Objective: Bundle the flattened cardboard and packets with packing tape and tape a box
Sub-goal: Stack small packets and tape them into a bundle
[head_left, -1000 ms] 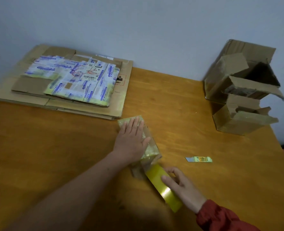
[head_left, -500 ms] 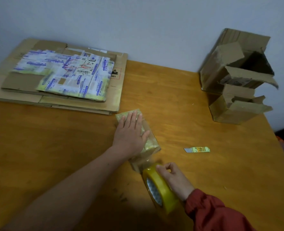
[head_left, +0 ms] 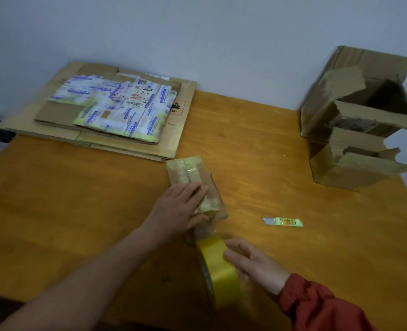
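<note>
Nearest the camera, the right hand (head_left: 252, 263), coming out of a red sleeve (head_left: 317, 304), is gripping the yellow tape roll (head_left: 221, 271), fingers curled over its outer band. The roll is standing on edge on the table (head_left: 78, 211). A clear strip of tape (head_left: 205, 231) is running from the roll up to the small flattened packet (head_left: 188, 172) just beyond it. The left hand (head_left: 178, 209) is lying flat on the near half of that packet, fingers straight and close together, pressing it down against the wood. The packet's far half is showing, glossy with tape.

To the right of the packet, well apart from both hands, a small cutter (head_left: 283, 222) with a yellow label is lying on the table.

Farther back on the left, the flattened cardboard (head_left: 126, 144) is sitting in a stack, overhanging the table's edge, with printed packets (head_left: 116, 111) lying on top of it. At the far right, a small open box (head_left: 348, 168) is sitting just in front of a larger open box (head_left: 341, 103), both with flaps hanging loose, the larger one near the wall (head_left: 197, 32).
</note>
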